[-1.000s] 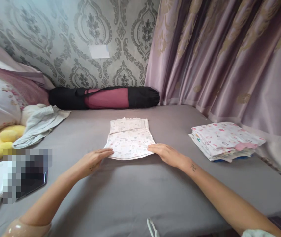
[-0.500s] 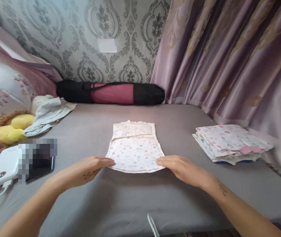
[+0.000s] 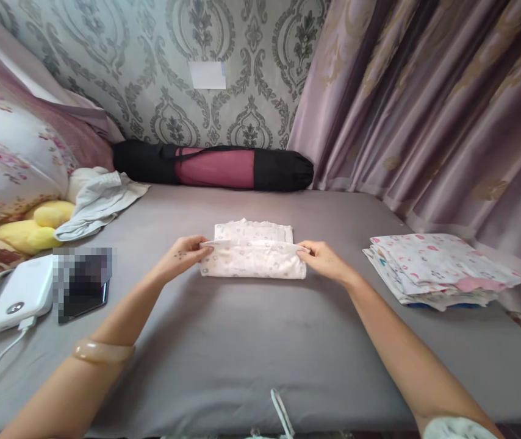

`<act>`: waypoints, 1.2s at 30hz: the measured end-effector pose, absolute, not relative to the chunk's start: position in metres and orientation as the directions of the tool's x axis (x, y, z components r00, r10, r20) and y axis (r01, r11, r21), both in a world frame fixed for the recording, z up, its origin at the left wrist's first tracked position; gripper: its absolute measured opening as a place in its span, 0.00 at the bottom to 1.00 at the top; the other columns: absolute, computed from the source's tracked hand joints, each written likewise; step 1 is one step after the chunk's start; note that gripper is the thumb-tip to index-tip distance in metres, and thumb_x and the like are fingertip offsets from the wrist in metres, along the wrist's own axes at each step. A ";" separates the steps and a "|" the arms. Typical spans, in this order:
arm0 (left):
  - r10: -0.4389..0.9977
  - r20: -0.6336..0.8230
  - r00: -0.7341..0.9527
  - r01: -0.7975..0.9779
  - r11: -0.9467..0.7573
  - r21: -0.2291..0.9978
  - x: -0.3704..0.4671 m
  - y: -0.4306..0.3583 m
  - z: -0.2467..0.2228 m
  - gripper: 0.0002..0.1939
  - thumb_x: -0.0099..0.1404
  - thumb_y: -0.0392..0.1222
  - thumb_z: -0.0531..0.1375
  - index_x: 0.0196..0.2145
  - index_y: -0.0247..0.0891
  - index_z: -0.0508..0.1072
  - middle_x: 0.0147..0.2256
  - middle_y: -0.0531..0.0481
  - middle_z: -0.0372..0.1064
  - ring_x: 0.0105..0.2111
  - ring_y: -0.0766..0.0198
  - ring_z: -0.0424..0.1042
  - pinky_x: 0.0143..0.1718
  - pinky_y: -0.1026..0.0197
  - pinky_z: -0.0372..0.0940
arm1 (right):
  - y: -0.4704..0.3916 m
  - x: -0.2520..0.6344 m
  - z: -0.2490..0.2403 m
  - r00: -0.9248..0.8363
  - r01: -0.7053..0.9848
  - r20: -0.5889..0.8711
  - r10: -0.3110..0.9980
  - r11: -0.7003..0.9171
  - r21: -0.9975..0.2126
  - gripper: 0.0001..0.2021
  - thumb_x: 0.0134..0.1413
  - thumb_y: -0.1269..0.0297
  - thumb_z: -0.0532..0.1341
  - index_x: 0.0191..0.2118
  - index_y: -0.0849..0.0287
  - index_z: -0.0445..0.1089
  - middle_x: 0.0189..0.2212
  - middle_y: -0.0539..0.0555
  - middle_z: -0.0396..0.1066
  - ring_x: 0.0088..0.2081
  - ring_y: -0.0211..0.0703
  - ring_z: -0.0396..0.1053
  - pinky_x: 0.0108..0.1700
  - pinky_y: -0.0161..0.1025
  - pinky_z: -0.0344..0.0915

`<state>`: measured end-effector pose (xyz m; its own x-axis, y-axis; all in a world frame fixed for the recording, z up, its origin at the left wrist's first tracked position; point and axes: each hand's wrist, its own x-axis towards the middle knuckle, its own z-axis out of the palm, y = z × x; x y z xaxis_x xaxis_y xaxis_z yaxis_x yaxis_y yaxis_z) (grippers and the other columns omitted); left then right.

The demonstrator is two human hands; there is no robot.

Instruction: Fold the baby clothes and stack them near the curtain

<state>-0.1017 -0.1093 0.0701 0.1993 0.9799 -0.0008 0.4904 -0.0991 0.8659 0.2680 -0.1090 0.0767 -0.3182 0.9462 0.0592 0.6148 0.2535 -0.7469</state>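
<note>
A small white printed garment (image 3: 252,261) lies on the grey sheet (image 3: 242,341), its front part folded back over itself. My left hand (image 3: 184,257) pinches the left corner of the folded-up edge between thumb and fingers. At the opposite corner, my right hand (image 3: 326,258) grips the same edge in a pinch. The edge sits across the middle of the garment, and its ruffled far end still shows behind the fold. A pale bangle (image 3: 104,352) circles my left forearm.
Folded printed cloths (image 3: 443,265) are stacked at the right. On the left are a phone (image 3: 84,289), a white power bank (image 3: 25,292) with a cable, a yellow plush toy (image 3: 32,231) and a grey cloth (image 3: 100,204). A black and maroon long bag (image 3: 215,167) lies along the wall.
Both hands have moved away from me, carrying the garment's near edge up and over toward its far end. The garment now looks shorter. The view has shifted slightly.
</note>
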 end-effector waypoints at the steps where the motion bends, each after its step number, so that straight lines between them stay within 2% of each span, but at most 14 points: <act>1: 0.988 -0.001 0.156 0.459 -0.072 0.885 -0.098 -0.103 0.067 0.21 0.55 0.58 0.61 0.34 0.35 0.73 0.25 0.51 0.69 0.27 0.64 0.68 0.28 0.64 0.63 | -0.102 0.266 0.072 -0.271 0.613 0.069 0.960 0.227 -0.757 0.13 0.54 0.61 0.56 0.39 0.61 0.76 0.29 0.50 0.74 0.32 0.40 0.70 0.35 0.33 0.65; 7: 0.999 0.033 -0.035 0.407 -0.016 0.913 -0.084 -0.059 0.040 0.19 0.50 0.55 0.61 0.30 0.35 0.70 0.24 0.52 0.68 0.25 0.66 0.65 0.25 0.65 0.58 | -0.057 0.256 0.042 0.006 0.617 0.108 0.994 0.081 -0.783 0.10 0.52 0.61 0.59 0.34 0.62 0.74 0.27 0.52 0.74 0.30 0.39 0.68 0.32 0.31 0.62; 11: 0.983 0.113 -0.146 0.548 -0.014 0.836 -0.077 -0.036 0.030 0.13 0.53 0.51 0.57 0.23 0.38 0.65 0.21 0.55 0.62 0.24 0.66 0.61 0.24 0.65 0.54 | -0.036 0.250 0.034 0.109 0.672 0.109 0.988 0.007 -0.740 0.11 0.55 0.59 0.57 0.30 0.61 0.71 0.25 0.51 0.72 0.28 0.39 0.67 0.29 0.31 0.60; 14: 0.970 0.149 -0.193 0.671 0.020 0.741 -0.070 -0.027 0.032 0.10 0.56 0.46 0.54 0.22 0.39 0.63 0.20 0.55 0.59 0.24 0.66 0.60 0.25 0.64 0.52 | -0.026 0.244 0.034 0.168 0.732 0.104 0.980 -0.053 -0.680 0.12 0.58 0.60 0.56 0.30 0.61 0.70 0.27 0.52 0.73 0.30 0.39 0.68 0.29 0.31 0.58; 23: 0.949 0.151 -0.277 0.788 0.135 0.601 -0.054 -0.010 0.035 0.08 0.63 0.41 0.51 0.27 0.40 0.63 0.29 0.49 0.68 0.33 0.60 0.67 0.32 0.62 0.56 | -0.010 0.229 0.037 0.237 0.852 0.071 0.969 -0.172 -0.495 0.14 0.65 0.61 0.51 0.41 0.61 0.72 0.41 0.62 0.75 0.43 0.47 0.72 0.41 0.35 0.61; 29: 0.945 0.184 -0.271 0.822 0.127 0.555 -0.049 -0.004 0.028 0.08 0.66 0.42 0.49 0.33 0.41 0.65 0.36 0.44 0.71 0.39 0.56 0.70 0.35 0.61 0.58 | -0.010 0.224 0.038 0.251 0.861 0.033 0.967 -0.208 -0.464 0.16 0.68 0.60 0.48 0.46 0.63 0.70 0.44 0.65 0.74 0.48 0.49 0.71 0.46 0.37 0.62; 36: 0.948 0.192 -0.252 0.858 0.128 0.498 -0.043 -0.010 0.021 0.11 0.70 0.43 0.46 0.41 0.39 0.65 0.39 0.38 0.72 0.41 0.51 0.71 0.37 0.57 0.60 | -0.018 0.217 0.037 0.272 0.882 0.025 0.962 -0.239 -0.406 0.17 0.69 0.59 0.46 0.52 0.62 0.66 0.44 0.65 0.74 0.48 0.52 0.72 0.46 0.42 0.63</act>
